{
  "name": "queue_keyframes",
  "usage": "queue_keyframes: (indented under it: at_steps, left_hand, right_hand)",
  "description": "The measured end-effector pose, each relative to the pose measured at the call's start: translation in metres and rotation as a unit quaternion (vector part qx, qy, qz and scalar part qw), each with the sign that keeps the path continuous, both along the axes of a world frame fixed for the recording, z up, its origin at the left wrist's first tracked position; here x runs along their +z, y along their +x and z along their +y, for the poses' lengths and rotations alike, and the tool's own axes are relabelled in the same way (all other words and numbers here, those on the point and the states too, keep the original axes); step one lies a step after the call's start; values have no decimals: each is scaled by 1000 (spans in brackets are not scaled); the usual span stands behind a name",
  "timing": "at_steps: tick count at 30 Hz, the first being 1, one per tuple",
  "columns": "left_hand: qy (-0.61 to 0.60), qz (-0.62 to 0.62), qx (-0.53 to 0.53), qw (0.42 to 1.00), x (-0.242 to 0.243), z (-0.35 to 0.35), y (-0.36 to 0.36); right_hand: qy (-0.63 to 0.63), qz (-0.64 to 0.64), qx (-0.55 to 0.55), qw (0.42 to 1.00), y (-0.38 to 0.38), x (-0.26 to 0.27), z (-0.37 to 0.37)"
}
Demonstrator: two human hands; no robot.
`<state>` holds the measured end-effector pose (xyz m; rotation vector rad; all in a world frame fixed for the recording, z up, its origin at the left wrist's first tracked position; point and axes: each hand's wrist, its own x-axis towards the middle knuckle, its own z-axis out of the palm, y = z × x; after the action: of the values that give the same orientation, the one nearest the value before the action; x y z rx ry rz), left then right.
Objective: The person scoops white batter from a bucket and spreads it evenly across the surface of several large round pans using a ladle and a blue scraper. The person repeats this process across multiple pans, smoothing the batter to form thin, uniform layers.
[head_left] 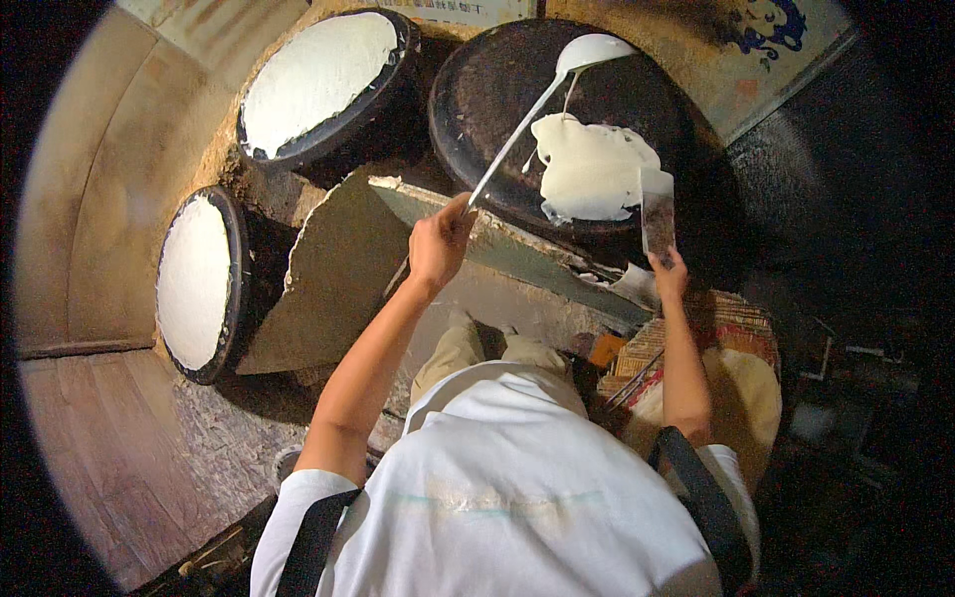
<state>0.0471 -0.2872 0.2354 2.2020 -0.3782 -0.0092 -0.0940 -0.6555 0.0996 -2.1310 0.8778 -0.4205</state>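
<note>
A long-handled ladle (522, 127) coated in white batter is gripped near its handle end by my left hand (439, 242). Its bowl hangs over a large round dark griddle (477, 97), and a thin strand of batter runs down from it. Below the bowl lies an uneven pool of pale batter (597, 168) on the griddle. My right hand (670, 274) holds a flat scraper (658, 213), whose batter-smeared far edge meets the right side of the pool. The fingers partly hide the scraper's near end.
Two more round dark griddles (406, 56) (237, 276) at left bear white batter layers (324, 78) (195, 283). A rough-edged board (522, 257) stands between me and the large griddle. At right, a woven basket or mat (735, 310) carries a pale round sheet (746, 388).
</note>
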Motion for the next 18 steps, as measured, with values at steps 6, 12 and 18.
queue_keyframes:
  at_steps: [6,12,18]
  left_hand:
    - [-209,191,-44,958,28,-29,14]
    - [-535,553,-233,594,78,-16,28]
    - [-728,559,-132,374,68,44,15]
  right_hand:
    - [-42,151,139,978,21,4,60]
    - [-79,81,-11,994,43,4,-21]
    - [-39,52,159,985,45,-5,45]
